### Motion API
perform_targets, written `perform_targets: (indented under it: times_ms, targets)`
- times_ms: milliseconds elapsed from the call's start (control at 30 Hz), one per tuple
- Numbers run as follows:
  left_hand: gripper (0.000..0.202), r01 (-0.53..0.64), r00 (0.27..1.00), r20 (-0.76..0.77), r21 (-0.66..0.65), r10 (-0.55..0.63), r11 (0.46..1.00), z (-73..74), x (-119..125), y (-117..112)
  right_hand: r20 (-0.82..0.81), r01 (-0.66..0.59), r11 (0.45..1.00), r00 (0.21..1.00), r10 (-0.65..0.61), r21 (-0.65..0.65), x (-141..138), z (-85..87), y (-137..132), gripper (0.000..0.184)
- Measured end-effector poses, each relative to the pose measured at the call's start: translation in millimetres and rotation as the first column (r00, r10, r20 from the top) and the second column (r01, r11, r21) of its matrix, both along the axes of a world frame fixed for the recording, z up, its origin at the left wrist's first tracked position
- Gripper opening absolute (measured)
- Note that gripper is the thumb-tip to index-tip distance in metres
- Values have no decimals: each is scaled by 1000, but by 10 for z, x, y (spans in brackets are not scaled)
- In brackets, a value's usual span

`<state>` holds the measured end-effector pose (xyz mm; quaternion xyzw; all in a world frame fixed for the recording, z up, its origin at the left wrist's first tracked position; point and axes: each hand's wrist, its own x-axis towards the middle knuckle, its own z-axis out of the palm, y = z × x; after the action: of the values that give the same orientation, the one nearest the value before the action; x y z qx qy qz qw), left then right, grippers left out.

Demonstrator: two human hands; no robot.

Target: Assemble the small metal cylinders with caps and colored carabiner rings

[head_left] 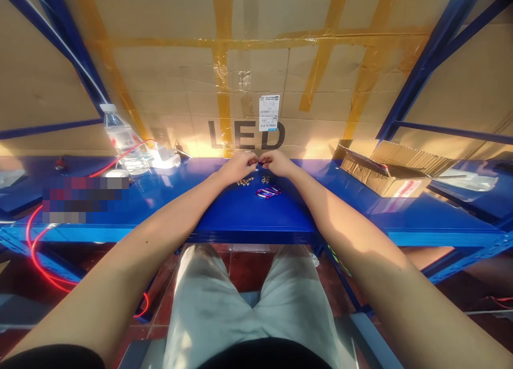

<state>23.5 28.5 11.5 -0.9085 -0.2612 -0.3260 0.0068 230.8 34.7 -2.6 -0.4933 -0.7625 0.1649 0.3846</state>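
Right now both hands meet at the far edge of the blue tabletop (pixel 240 219), fingertips pinched together over something tiny. Left hand (pixel 237 166) and right hand (pixel 277 163) nearly touch at approx the midline; fingers of both are curled in and closed on a small dark part (pixel 258 164) held between them. It's too small to say exactly what it is, prob. a bit of metal hardware.

Just below the hands, on the tabletop, lies a little heap of silvery metal pieces (pixel 245 181), w/ a second smaller cluster (pixel 265 179) beside it. Nearer the person sit a few pink/purple oval rings (pixel 268 191), looking like small carabiner clips, touching each other.

Handling, as a judgement: these bits look light, stiff and smooth, so likely slippery and easy to drop or flick away. Best taken at the sides w/ fingertip pinch, thumb vs. index, not a whole-hand grasp. Not fragile, but they'd roll or scatter on the slick painted surface.

Off to the left stand a clear plastic water bottle (pixel 120 139) and a white charger block (pixel 164 155) w/ a red cable (pixel 38 251) looping down off the edge. To the right, an open cardboard box (pixel 390 171). Behind everything, a big taped carton marked "LED" (pixel 246 135) w/ a white label (pixel 269 112).
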Motion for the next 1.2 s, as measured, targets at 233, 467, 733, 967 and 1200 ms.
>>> perform_targets:
  times_ms: [233, 467, 733, 967, 1200]
  targets:
    - [17, 11, 1000, -5, 28, -11, 1000, 25, -14, -37, -128, -90, 996, 988, 90, 4, 8, 27, -26, 20]
    - [21, -35, 998, 59, -21, 36, 999, 66, -124, -90, -167, -180, 983, 969, 184, 38, -23, 80, -138, 19]
    - [30, 31, 999, -26, 71, -29, 997, 49, -109, -167, -152, -178, 984, 973, 174, -13, -39, 75, -164, 17]
    - [36, -9, 986, -164, 101, 25, 995, -2, -87, -203, -111, -199, 980, 974, 198, 0, -65, 79, -186, 13]
    - [39, -92, 971, -208, 119, 116, 989, -14, -45, -245, -32, -182, 982, 982, 184, 42, -67, 80, -222, 15]
